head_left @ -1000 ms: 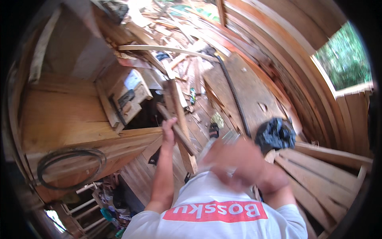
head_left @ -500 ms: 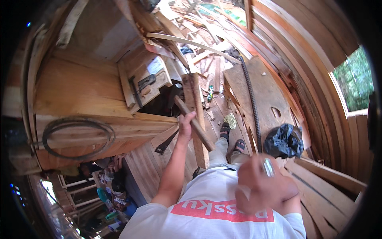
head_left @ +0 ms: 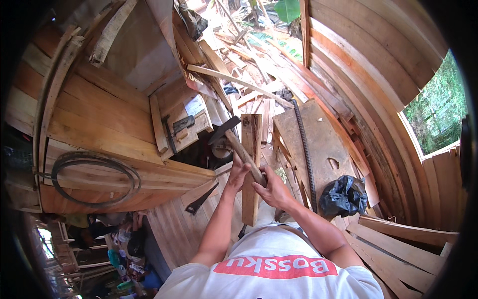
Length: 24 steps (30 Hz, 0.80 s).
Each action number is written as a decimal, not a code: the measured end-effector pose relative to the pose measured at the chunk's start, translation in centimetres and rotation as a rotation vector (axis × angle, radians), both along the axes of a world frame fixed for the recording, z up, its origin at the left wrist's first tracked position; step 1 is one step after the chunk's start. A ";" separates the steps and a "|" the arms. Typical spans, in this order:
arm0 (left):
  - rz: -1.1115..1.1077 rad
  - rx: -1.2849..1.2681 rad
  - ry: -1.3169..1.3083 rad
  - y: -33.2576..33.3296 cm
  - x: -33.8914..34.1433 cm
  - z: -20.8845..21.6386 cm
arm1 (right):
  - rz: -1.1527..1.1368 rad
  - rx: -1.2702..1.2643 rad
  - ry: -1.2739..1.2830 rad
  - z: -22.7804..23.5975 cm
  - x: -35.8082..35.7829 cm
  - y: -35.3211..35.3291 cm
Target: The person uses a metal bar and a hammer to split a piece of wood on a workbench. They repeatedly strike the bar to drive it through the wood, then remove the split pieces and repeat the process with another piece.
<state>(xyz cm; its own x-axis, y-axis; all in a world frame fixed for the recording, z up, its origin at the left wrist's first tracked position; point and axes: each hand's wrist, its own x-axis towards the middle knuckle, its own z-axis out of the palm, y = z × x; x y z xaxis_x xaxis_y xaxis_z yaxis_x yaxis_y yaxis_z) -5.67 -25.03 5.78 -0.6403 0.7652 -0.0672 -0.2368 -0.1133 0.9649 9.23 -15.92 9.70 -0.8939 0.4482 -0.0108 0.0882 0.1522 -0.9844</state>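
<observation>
Head view: the left hand (head_left: 238, 175) and right hand (head_left: 274, 190) partly hide the wooden-handled tool (head_left: 243, 151); whether it touches the wooden beam (head_left: 250, 207) cannot be told. Both hands clamp it over the beam; its dark head (head_left: 225, 130) projects beyond the grip, left of the beam.

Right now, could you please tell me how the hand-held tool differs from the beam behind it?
The tool slants across the view; the beam runs nearly straight up it. The tool has a dark head, whereas the beam is plain wood. Both show brownish wood.
</observation>
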 end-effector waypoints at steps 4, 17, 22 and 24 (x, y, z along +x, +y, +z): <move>-0.121 -0.013 0.049 0.7 -1.0 1.5 | 0.053 -0.280 0.060 4.6 0.6 1.9; -0.061 0.250 -0.378 1.0 -0.7 2.3 | -0.158 -0.108 0.080 7.7 4.7 4.7; -0.018 0.101 -0.193 1.1 0.1 0.9 | -0.126 0.246 -0.053 6.0 5.0 4.3; 0.069 0.061 -0.142 1.2 0.9 1.1 | -0.098 0.221 -0.078 7.1 5.2 4.0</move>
